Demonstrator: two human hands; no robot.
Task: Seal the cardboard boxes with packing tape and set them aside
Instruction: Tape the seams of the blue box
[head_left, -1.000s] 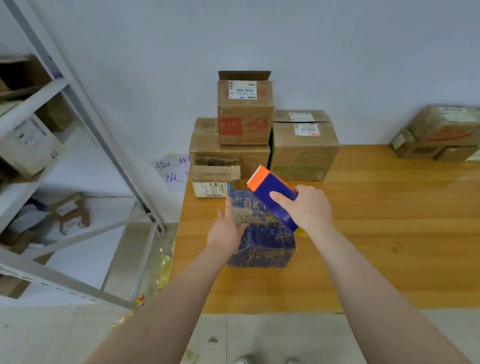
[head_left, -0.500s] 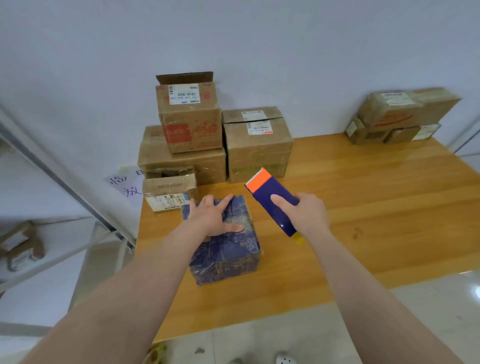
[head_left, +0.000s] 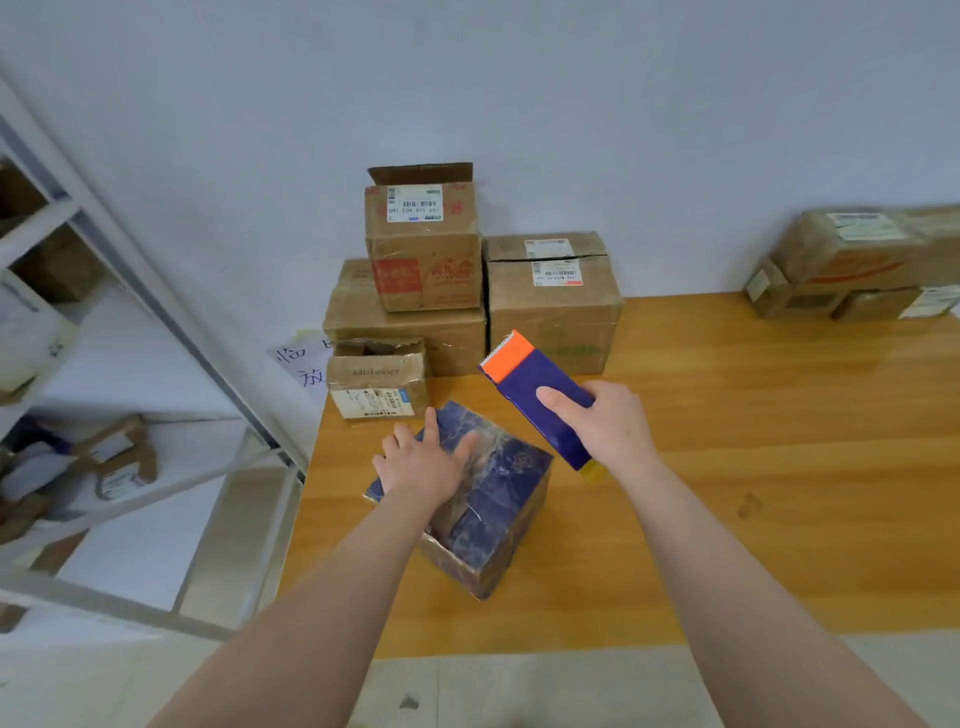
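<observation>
A blue patterned box (head_left: 493, 499) wrapped in clear tape sits on the wooden table (head_left: 753, 467), turned corner-on towards me. My left hand (head_left: 423, 462) lies flat on its top with the fingers spread. My right hand (head_left: 608, 426) grips a blue tape dispenser (head_left: 540, 397) with an orange toothed end, held in the air just right of the box and pointing up and left. The tape roll itself is hidden.
Brown cardboard boxes (head_left: 431, 270) are stacked against the wall at the table's back left, a small torn one (head_left: 376, 379) in front of them. More boxes (head_left: 857, 265) sit at the far right. A metal shelf rack (head_left: 135, 291) with parcels stands left.
The blue box has been rotated so a corner faces me; my left hand went from its near side to flat on top. The dispenser has stayed raised beside the box.
</observation>
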